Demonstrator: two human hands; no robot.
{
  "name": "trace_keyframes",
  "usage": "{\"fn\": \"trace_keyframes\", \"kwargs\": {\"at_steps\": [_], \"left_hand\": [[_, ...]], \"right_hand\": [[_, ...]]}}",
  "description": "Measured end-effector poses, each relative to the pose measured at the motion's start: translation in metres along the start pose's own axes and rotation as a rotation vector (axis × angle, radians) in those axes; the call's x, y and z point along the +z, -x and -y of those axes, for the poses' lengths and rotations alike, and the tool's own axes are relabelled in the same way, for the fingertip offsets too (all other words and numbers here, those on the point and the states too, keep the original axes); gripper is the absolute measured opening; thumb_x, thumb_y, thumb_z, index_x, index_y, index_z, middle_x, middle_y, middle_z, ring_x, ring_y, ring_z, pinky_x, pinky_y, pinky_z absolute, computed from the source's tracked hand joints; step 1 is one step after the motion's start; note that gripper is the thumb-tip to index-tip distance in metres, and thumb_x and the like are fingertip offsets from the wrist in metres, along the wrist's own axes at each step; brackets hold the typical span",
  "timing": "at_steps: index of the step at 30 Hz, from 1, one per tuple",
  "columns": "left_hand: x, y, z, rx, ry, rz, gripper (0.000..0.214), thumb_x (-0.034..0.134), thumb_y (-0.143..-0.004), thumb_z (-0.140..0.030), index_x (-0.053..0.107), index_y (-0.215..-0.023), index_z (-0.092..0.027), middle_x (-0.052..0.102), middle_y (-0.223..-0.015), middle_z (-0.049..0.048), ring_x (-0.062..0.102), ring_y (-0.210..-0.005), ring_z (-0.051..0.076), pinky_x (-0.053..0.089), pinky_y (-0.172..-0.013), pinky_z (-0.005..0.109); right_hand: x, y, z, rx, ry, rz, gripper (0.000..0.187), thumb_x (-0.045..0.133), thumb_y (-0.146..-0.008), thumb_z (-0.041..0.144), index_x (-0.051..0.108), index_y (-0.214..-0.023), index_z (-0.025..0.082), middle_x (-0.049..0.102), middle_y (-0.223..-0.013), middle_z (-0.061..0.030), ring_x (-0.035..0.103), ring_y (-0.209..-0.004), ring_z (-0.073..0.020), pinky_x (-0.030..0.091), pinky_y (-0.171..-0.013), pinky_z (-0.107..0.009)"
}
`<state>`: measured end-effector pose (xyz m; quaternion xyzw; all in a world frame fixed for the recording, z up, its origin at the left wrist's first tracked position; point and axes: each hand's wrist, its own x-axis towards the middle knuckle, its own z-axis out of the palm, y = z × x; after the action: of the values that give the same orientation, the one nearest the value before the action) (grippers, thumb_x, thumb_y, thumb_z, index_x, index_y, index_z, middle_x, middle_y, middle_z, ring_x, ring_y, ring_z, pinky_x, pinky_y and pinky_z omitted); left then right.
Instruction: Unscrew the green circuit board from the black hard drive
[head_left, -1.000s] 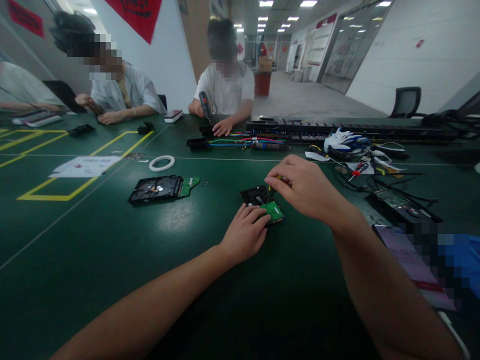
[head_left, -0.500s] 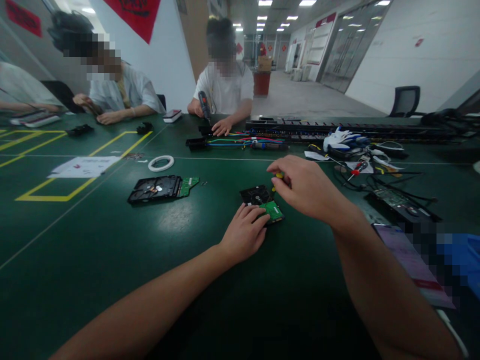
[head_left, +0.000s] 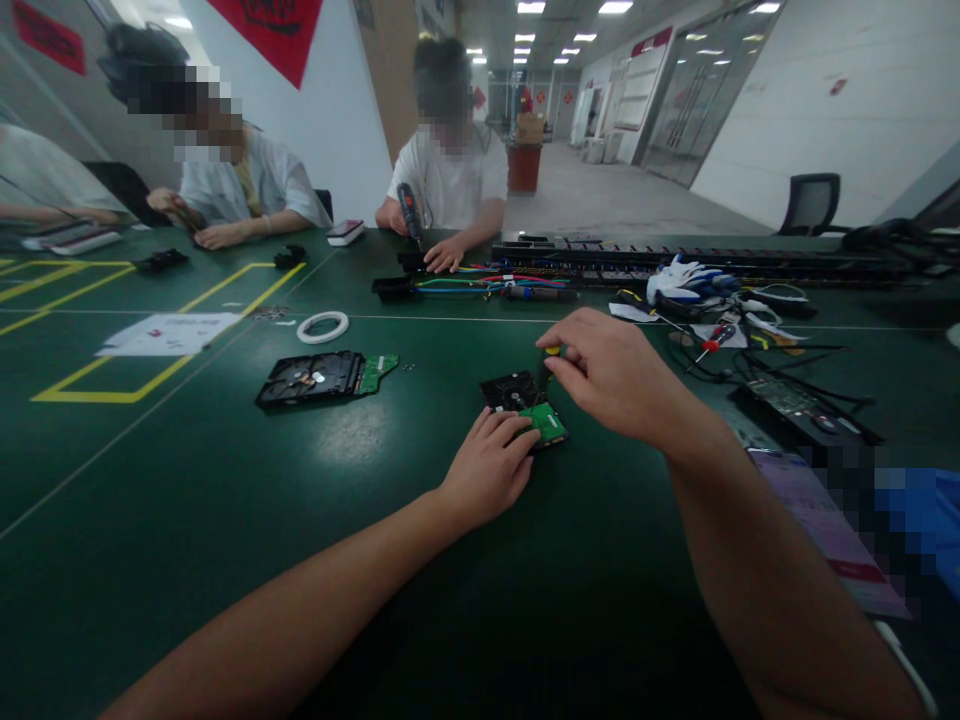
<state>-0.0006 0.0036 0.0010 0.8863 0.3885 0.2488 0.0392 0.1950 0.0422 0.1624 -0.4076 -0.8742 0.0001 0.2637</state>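
A hard drive with a black casing and a green circuit board lies on the table in front of me. My left hand grips its near edge, fingers curled over the board and covering part of it. Above the drive's right side, my right hand is closed round a small screwdriver with a yellow and dark handle, held upright. Its tip is too small to make out against the drive. A second hard drive lies to the left, its green board sticking out at the right end.
Tiny screws and a white tape roll lie near the second drive. Gloves, cables and a red-handled screwdriver clutter the right. A phone is beside my right forearm. Across the table a co-worker holds a power screwdriver.
The screwdriver in my right hand has turned a little in the fingers and now stands more upright. My left hand and the hard drive have stayed in place.
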Motion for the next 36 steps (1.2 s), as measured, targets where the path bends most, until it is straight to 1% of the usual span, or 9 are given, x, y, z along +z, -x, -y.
{"fn": "trace_keyframes", "kwargs": {"at_steps": [3, 6, 8, 12, 17, 22, 27, 31, 36], "left_hand": [[0.0007, -0.0001, 0.0004, -0.001, -0.004, 0.0, 0.039, 0.059, -0.099, -0.023, 0.063, -0.138, -0.02, 0.063, -0.142, 0.0117, 0.054, -0.134, 0.033, 0.036, -0.123, 0.063], [0.0012, -0.0004, 0.0005, 0.0, -0.002, -0.002, 0.04, 0.06, -0.098, -0.023, 0.064, -0.138, -0.021, 0.064, -0.141, 0.012, 0.055, -0.133, 0.033, 0.037, -0.122, 0.063], [0.0015, -0.0004, 0.0004, -0.003, 0.0, -0.004, 0.039, 0.061, -0.098, -0.023, 0.064, -0.137, -0.021, 0.064, -0.141, 0.0121, 0.055, -0.133, 0.033, 0.038, -0.122, 0.064], [0.0015, -0.0003, 0.0, -0.006, 0.001, -0.004, 0.039, 0.059, -0.099, -0.023, 0.064, -0.137, -0.021, 0.064, -0.141, 0.0117, 0.054, -0.133, 0.033, 0.037, -0.122, 0.064], [0.0009, -0.0004, -0.0001, -0.004, -0.004, -0.002, 0.038, 0.059, -0.099, -0.023, 0.064, -0.137, -0.022, 0.064, -0.141, 0.0116, 0.055, -0.133, 0.033, 0.038, -0.122, 0.063], [-0.0008, -0.0005, -0.001, -0.004, -0.011, -0.001, 0.038, 0.058, -0.099, -0.023, 0.064, -0.137, -0.02, 0.064, -0.141, 0.0115, 0.055, -0.133, 0.033, 0.038, -0.123, 0.062], [-0.0021, -0.0006, -0.0018, -0.003, -0.004, 0.003, 0.038, 0.058, -0.1, -0.023, 0.064, -0.137, -0.02, 0.064, -0.141, 0.0122, 0.055, -0.133, 0.033, 0.038, -0.122, 0.063], [-0.0011, -0.0009, -0.0013, -0.008, 0.008, -0.004, 0.039, 0.059, -0.099, -0.022, 0.063, -0.138, -0.022, 0.064, -0.141, 0.0117, 0.054, -0.134, 0.033, 0.037, -0.122, 0.064], [0.0, -0.0011, -0.0008, -0.008, 0.005, 0.005, 0.039, 0.059, -0.099, -0.023, 0.064, -0.138, -0.022, 0.063, -0.141, 0.0118, 0.055, -0.134, 0.033, 0.037, -0.122, 0.064]], "right_hand": [[0.0013, -0.0002, 0.0019, -0.001, -0.007, -0.017, 0.02, 0.061, -0.091, 0.01, 0.074, -0.105, 0.014, 0.071, -0.108, -0.0131, 0.065, -0.094, -0.0249, 0.049, -0.085, -0.037], [0.002, -0.0007, 0.0036, 0.001, -0.013, -0.024, 0.015, 0.062, -0.096, 0.017, 0.075, -0.103, 0.015, 0.069, -0.104, -0.0115, 0.065, -0.091, -0.0235, 0.049, -0.081, -0.035], [0.0016, -0.0012, 0.0036, -0.005, -0.01, -0.018, 0.014, 0.063, -0.098, 0.02, 0.075, -0.1, 0.016, 0.069, -0.1, -0.0101, 0.064, -0.09, -0.0234, 0.048, -0.082, -0.035], [0.0005, -0.0018, 0.001, -0.01, 0.001, 0.011, 0.013, 0.062, -0.098, 0.017, 0.075, -0.097, 0.017, 0.072, -0.099, -0.0098, 0.065, -0.092, -0.0243, 0.048, -0.086, -0.037], [0.0016, -0.0013, -0.0002, -0.015, -0.006, 0.006, 0.017, 0.059, -0.096, 0.012, 0.074, -0.103, 0.015, 0.074, -0.107, -0.012, 0.067, -0.1, -0.0258, 0.048, -0.092, -0.037], [0.0028, -0.0012, 0.0013, 0.008, 0.023, -0.019, 0.015, 0.06, -0.094, 0.012, 0.074, -0.101, 0.014, 0.072, -0.103, -0.0114, 0.066, -0.095, -0.0244, 0.048, -0.088, -0.036], [0.0009, -0.0017, 0.0016, 0.021, 0.001, 0.003, 0.013, 0.062, -0.098, 0.02, 0.074, -0.098, 0.019, 0.071, -0.101, -0.0099, 0.064, -0.091, -0.024, 0.047, -0.084, -0.037], [0.0001, -0.0016, 0.0001, 0.022, 0.005, 0.035, 0.013, 0.061, -0.097, 0.018, 0.074, -0.097, 0.02, 0.072, -0.102, -0.0093, 0.064, -0.094, -0.0252, 0.047, -0.088, -0.039], [0.0011, -0.0014, -0.0002, 0.023, -0.001, 0.028, 0.017, 0.059, -0.094, 0.014, 0.072, -0.104, 0.018, 0.072, -0.109, -0.012, 0.066, -0.101, -0.0277, 0.048, -0.093, -0.041]]}}
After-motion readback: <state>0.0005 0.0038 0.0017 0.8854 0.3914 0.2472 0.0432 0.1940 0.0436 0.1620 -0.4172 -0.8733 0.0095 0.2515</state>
